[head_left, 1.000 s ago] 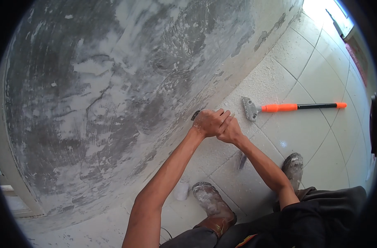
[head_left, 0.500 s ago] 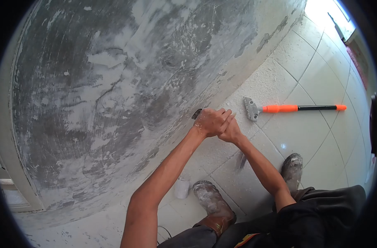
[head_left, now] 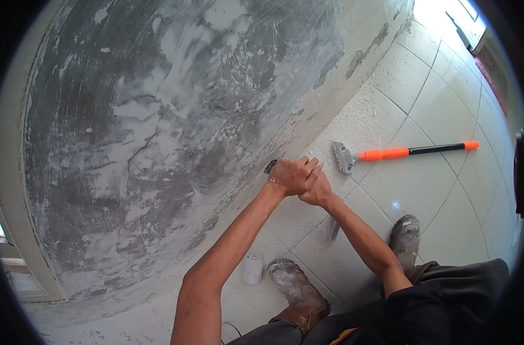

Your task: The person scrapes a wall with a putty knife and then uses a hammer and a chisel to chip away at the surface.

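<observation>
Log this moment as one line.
left hand: holding small black object by patchy grey wall | right hand: against left hand | orange-and-black scraper: on pale tiled floor

Dark work clothes and a pair of dusty boots.
The black top (head_left: 428,315) has a short sleeve (head_left: 401,294) on the right side, and a small yellow marking (head_left: 343,334) edged in red stands out low on the cloth. The trousers (head_left: 470,283) look dark grey, a bit brownish in the light. Both the left boot (head_left: 292,279) and the right boot (head_left: 405,237) are round-toed and smeared with pale dust, the left one brown higher up. The left hand (head_left: 295,176) and right hand (head_left: 318,191) are bare, white specks dotting the left.
</observation>
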### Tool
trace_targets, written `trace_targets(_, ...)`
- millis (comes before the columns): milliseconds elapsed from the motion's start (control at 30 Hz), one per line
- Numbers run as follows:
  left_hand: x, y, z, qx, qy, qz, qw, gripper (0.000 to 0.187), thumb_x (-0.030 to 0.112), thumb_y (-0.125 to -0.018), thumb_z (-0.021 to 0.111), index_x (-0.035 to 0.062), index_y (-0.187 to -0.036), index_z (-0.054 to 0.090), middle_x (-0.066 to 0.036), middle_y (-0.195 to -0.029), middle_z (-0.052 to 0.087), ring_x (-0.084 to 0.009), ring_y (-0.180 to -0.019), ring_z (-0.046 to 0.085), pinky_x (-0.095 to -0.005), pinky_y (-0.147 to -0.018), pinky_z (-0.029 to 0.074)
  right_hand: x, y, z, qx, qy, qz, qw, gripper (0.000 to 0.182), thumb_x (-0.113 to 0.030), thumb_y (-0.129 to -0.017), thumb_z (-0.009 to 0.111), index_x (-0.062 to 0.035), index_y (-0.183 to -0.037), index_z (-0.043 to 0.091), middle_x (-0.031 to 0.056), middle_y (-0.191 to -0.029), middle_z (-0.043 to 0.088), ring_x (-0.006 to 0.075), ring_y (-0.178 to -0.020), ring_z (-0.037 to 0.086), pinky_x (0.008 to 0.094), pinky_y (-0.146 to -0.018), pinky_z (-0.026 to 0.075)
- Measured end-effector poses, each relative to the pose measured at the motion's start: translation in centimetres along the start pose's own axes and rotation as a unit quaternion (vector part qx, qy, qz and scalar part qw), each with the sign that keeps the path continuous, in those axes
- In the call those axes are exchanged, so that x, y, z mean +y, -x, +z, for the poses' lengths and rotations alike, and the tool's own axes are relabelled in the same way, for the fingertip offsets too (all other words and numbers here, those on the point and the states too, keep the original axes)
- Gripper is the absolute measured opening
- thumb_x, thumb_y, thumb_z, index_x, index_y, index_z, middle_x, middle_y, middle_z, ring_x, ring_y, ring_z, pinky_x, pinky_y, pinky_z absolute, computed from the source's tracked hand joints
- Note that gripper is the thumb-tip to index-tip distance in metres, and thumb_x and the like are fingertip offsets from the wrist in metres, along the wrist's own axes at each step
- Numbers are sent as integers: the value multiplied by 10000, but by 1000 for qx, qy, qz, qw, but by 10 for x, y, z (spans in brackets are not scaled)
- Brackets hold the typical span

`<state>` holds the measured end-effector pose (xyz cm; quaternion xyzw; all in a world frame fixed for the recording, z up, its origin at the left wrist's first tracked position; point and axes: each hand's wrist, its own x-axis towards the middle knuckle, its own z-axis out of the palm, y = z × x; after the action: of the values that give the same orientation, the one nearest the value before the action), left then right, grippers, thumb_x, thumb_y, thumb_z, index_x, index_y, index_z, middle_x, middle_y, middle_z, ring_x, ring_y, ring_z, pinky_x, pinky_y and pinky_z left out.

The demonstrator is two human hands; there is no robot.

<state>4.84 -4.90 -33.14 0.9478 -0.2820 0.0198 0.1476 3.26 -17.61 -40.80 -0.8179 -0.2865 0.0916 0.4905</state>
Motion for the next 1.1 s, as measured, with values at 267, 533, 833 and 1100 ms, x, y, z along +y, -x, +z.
trace_targets(267, -18, 15, 10, -92, 30, 40, 994, 272, 264, -942, 549, 57, -815, 671, -131, -645, 637, -302, -549, 649, -372, -482, 503, -18, 13, 44, 64, -364, 108, 923, 325, 18, -738, 564, -2, -1059, 610, 178, -1067, 624, 341, -998, 603, 412, -848, 484)
trace_targets(533, -5, 16, 3, 44, 1, 50, 998, 228, 242, -919, 584, 59, -842, 696, -107, -644, 642, -254, -557, 657, -343, -474, 501, 6, 7, 25, -21, 9, 4, 1000, 278, -6, -704, 546, -13, -973, 614, 198, -980, 625, 384, -914, 600, 449, -771, 484)
trace_targets(833, -10, 18, -3, -91, 24, 40, 995, 309, 296, -951, 560, 56, -804, 688, -137, -658, 645, -301, -574, 660, -385, -508, 514, -5, 12, 38, 3, -155, -1, 988, 294, -7, -730, 544, -13, -1012, 624, 201, -1020, 634, 395, -955, 596, 457, -810, 484)
trace_targets(1100, -8, 26, -11, -120, -28, 52, 991, 292, 302, -938, 560, 75, -816, 696, -111, -676, 653, -279, -554, 650, -369, -484, 496, -2, 19, 69, 107, -145, -36, 983, 342, -20, -743, 554, -18, -1077, 622, 207, -1094, 618, 386, -1009, 585, 454, -855, 476)
